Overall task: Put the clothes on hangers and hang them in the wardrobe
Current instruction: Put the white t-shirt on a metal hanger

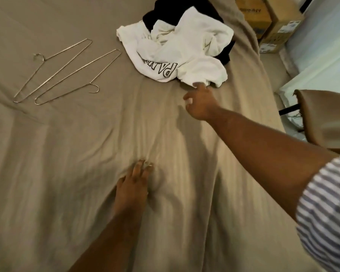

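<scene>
A crumpled white shirt with black outlined lettering lies on the bed, partly over a black garment behind it. Two thin metal wire hangers lie side by side at the left, one farther out and one nearer the middle. My right hand stretches forward, its fingertips touching the near edge of the white shirt, fingers relaxed. My left hand presses flat on the sheet, fingers straight, well below the clothes.
The bed is covered by a wrinkled beige sheet. Cardboard boxes stand on the floor beyond the bed's right edge. A tan cushioned seat or bag sits at the right. The wardrobe is out of view.
</scene>
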### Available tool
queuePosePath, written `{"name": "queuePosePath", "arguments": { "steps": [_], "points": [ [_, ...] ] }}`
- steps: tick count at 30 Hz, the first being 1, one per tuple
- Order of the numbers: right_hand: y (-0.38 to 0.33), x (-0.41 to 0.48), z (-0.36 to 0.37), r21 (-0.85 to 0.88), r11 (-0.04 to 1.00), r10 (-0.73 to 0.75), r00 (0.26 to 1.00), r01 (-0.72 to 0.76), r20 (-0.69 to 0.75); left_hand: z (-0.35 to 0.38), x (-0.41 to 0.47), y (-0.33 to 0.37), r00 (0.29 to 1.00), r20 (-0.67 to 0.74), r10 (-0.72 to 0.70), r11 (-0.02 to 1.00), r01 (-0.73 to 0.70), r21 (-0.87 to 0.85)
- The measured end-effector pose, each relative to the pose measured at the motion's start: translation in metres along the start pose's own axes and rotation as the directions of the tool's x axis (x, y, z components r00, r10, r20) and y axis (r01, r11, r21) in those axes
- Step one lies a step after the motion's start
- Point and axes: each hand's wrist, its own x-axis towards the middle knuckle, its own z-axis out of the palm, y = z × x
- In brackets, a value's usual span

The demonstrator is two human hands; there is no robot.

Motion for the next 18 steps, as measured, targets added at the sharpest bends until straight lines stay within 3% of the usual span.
{"name": "queuePosePath", "arguments": {
  "steps": [6,10,13,15,18],
  "points": [
    [-0.002,0.045,0.006,-0.254,0.953,0.185,0.981,-0.167,0.052,0.023,0.001,0.0,0.994,-0.097,0.042,0.994,-0.032,0.104],
    [0.006,0.056,0.005,-0.3,0.942,0.175,0.983,-0.15,0.057,0.025,0.001,0.003,0.986,-0.154,0.069,0.987,-0.045,0.151],
    [0.007,0.05,-0.006,-0.173,0.967,0.173,0.981,-0.186,-0.09,0.024,0.002,0.003,0.98,-0.184,0.069,0.987,-0.041,0.155],
    [0.005,0.04,-0.016,0.032,0.983,0.181,0.961,-0.179,-0.209,0.022,0.003,0.005,0.983,-0.171,0.068,0.984,-0.038,0.173],
    [-0.013,0.0,-0.031,0.318,0.948,0.151,0.9,-0.014,-0.41,0.021,0.007,0.006,0.994,-0.102,0.03,0.982,-0.011,0.189]
  ]
}}
